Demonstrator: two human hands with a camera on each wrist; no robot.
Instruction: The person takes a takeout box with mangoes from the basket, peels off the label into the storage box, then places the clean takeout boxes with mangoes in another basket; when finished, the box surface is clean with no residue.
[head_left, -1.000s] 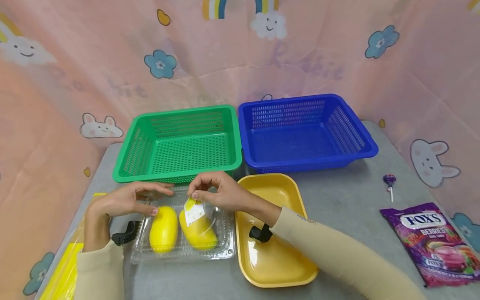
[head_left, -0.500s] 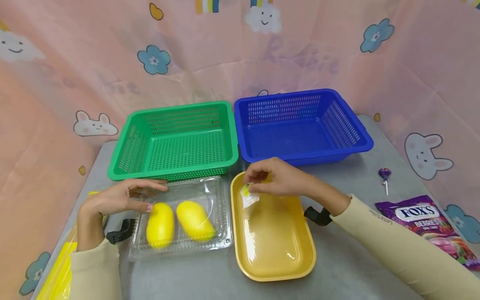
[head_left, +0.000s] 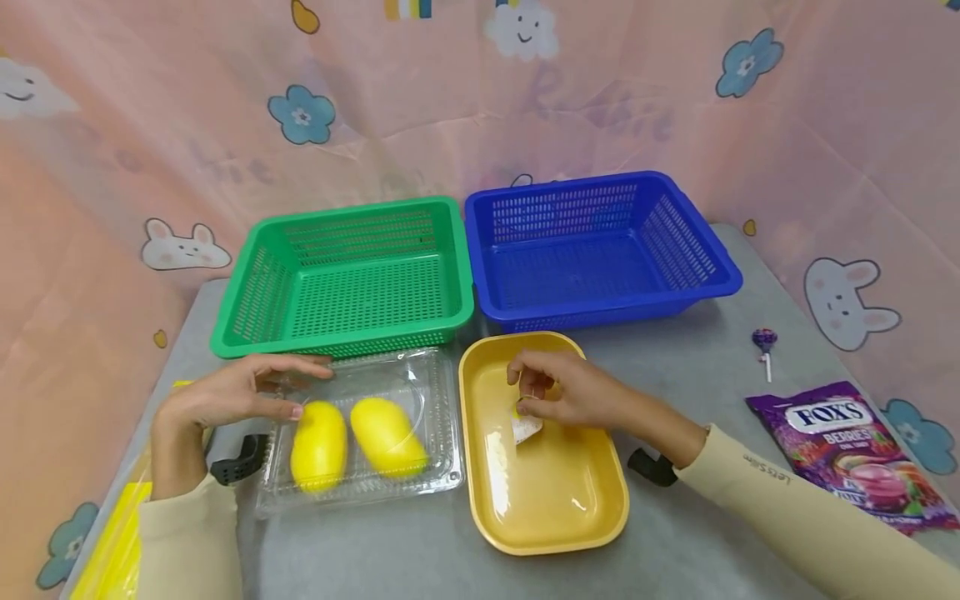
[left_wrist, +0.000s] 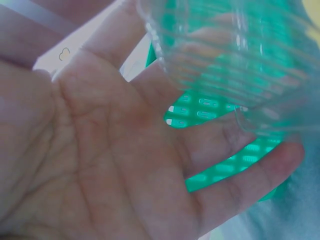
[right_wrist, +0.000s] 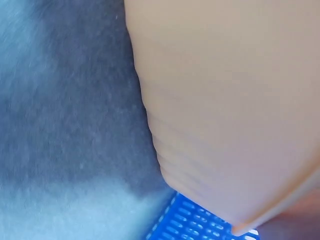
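My right hand (head_left: 573, 390) pinches a small white and yellow sticker label (head_left: 527, 429) over the yellow tray (head_left: 555, 533). To its left lies a clear plastic clamshell box (head_left: 438, 433), holding two yellow mangoes (head_left: 318, 446) under its lid. My left hand (head_left: 228, 393) rests at the box's back left corner, thumb near one mango. In the left wrist view the fingers are fairly straight beside the clear plastic (left_wrist: 210, 55). The right wrist view shows mostly skin (right_wrist: 225, 100), and the label is hidden there.
Behind stand a green basket (head_left: 341, 342) and a blue basket (head_left: 600, 310), side by side. A lollipop (head_left: 765, 340) and a purple candy bag (head_left: 847, 450) lie at the right. Yellow plastic packaging (head_left: 116, 542) lies along the left edge.
My right hand has carried the label from above the box rightward, then down into the tray's opening. My left hand has stayed at the box.
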